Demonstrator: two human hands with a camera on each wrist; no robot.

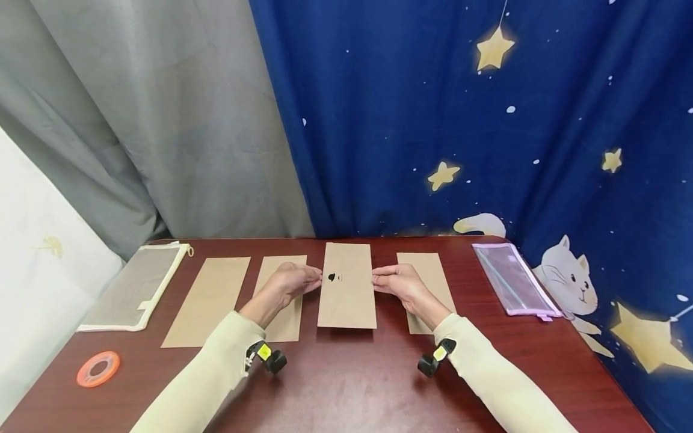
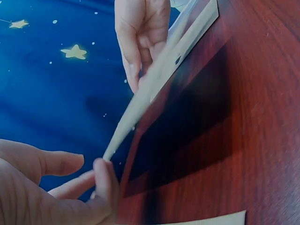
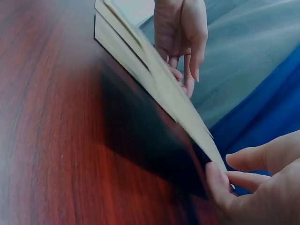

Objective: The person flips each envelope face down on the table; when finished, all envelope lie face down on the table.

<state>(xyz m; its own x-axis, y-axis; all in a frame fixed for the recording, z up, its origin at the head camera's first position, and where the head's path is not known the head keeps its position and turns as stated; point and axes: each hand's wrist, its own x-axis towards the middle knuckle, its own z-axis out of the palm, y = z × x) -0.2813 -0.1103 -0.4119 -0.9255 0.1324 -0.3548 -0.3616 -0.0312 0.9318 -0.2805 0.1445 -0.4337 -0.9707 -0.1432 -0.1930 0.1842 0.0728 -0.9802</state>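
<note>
A flat, rectangular brown kraft-paper piece with a small black hat print is raised a little off the table, its shadow beneath it. Along its left edge, my left hand holds it by the fingertips. My right hand holds the opposite edge the same way. In the left wrist view, the left fingertips meet the paper's edge while the thumb stands apart. The right wrist view has that edge between the right thumb and fingers. Whether the piece is an envelope or a bag, I cannot tell.
Similar brown paper pieces lie on the dark red table: one far left, one behind the left forearm, one beneath the right hand. A cream-edged mesh pouch and orange ring lie left, a purple pouch right.
</note>
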